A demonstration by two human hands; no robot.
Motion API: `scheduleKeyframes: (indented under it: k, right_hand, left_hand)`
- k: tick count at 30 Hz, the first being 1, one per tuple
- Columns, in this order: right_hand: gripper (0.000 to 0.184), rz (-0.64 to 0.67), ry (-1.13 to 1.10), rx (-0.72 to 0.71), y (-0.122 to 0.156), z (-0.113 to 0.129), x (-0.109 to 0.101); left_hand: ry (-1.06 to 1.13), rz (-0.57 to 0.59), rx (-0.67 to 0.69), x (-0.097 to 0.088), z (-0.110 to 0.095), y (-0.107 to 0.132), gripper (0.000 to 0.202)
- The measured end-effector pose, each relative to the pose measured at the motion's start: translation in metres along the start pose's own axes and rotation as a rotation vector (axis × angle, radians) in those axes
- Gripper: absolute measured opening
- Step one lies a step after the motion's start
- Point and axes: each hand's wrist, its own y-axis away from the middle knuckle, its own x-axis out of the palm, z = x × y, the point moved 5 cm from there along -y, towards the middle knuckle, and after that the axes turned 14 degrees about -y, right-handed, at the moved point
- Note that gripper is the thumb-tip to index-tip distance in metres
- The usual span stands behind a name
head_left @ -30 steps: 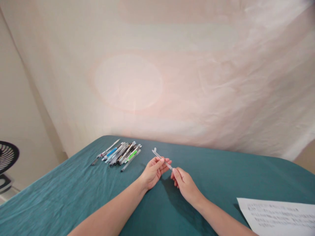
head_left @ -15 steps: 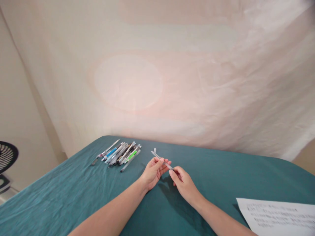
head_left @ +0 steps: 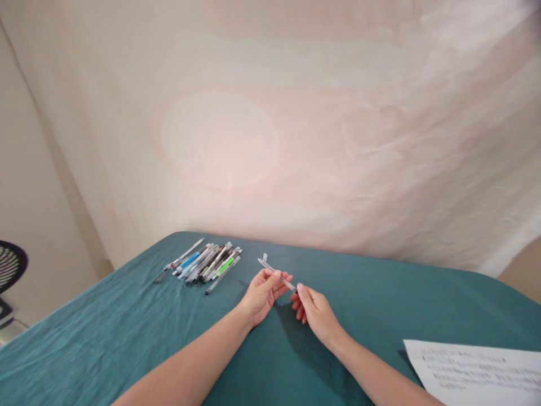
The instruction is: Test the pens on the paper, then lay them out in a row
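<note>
Nearest us, both forearms run off the bottom edge, and off to the right a printed sheet (head_left: 473,366) is cut by the frame, its lines too blurred for us to read. Now the right hand (head_left: 316,314): its thumb meets the near end of a clear pen, but the index finger is mostly hidden, so we can't tell whether those fingers grip. The left hand (head_left: 261,296) has the pen (head_left: 267,266) pinched, thumb on top, tip slanting up and away above the green surface (head_left: 380,293). Just by that tip we spot a small clear piece (head_left: 265,257); contact, we can't tell. Farther left lies a heap of pens (head_left: 209,265), too overlapped to count. A black fan (head_left: 12,266) is sliced by the left edge, and behind everything we see a pale, creased backdrop (head_left: 321,141).
</note>
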Motion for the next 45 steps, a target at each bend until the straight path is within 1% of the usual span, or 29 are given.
scheduleKeyframes:
  k: [4,6,9,12,14,19,21,25,26,28,30,32,34,38,40,43,45]
  right_hand:
    - [0.034,0.01,0.044,-0.055,0.001,0.002,-0.001]
    - [0.031,0.002,0.05,-0.06,0.001,0.002,-0.002]
    - [0.038,-0.013,0.013,-0.004,-0.001,-0.001,-0.002]
    - [0.043,0.012,0.012,0.019,-0.002,-0.003,-0.001]
    - [0.041,0.028,0.044,-0.011,-0.002,-0.001,0.0]
    - [0.031,-0.002,0.105,-0.096,0.003,0.007,-0.002]
    - [0.032,0.006,0.1,-0.088,0.003,0.008,-0.001]
    - [0.042,0.05,0.084,-0.023,0.0,0.003,0.001]
    - [0.042,0.064,0.099,-0.027,-0.001,0.003,0.002]
    - [0.037,0.076,0.141,-0.062,-0.001,0.004,0.002]
    - [0.029,0.066,0.163,-0.092,-0.001,0.006,0.001]
    - [0.026,0.05,0.157,-0.097,0.001,0.007,0.001]
    - [0.028,0.049,0.154,-0.087,0.001,0.007,0.001]
    - [0.04,0.097,0.191,-0.045,-0.001,0.004,0.003]
    - [0.039,0.118,0.212,-0.042,-0.001,0.004,0.004]
    - [0.033,0.106,0.224,-0.064,-0.001,0.007,0.002]
    - [0.034,0.098,0.22,-0.069,0.0,0.008,0.002]
  left_hand:
    - [-0.017,-0.008,-0.002,0.0,0.0,0.0,0.021]
    - [-0.023,-0.017,-0.004,0.0,0.001,-0.001,0.021]
    - [-0.03,-0.019,0.002,0.0,0.001,-0.001,0.021]
    - [-0.036,-0.012,0.01,0.0,0.001,0.0,0.022]
    - [-0.038,-0.016,0.015,-0.001,0.001,0.0,0.022]
    - [-0.049,-0.042,0.026,-0.003,0.002,0.001,0.022]
    - [-0.05,-0.05,0.032,-0.003,0.001,0.0,0.022]
    - [-0.052,-0.076,0.034,-0.003,0.0,0.0,0.022]
    - [-0.055,-0.085,0.034,-0.003,0.0,0.0,0.022]
    - [-0.062,-0.096,0.034,-0.004,0.0,-0.001,0.022]
    - [-0.066,-0.097,0.04,-0.004,0.0,-0.001,0.022]
    - [-0.065,-0.094,0.044,-0.004,0.0,-0.002,0.022]
    - [-0.063,-0.093,0.045,-0.004,0.0,-0.002,0.022]
    - [-0.059,-0.102,0.044,-0.005,0.0,-0.001,0.023]
    - [-0.056,-0.104,0.044,-0.005,0.0,-0.001,0.022]
    - [-0.047,-0.103,0.047,-0.005,0.0,-0.001,0.022]
    - [-0.039,-0.105,0.045,-0.005,-0.001,-0.001,0.022]
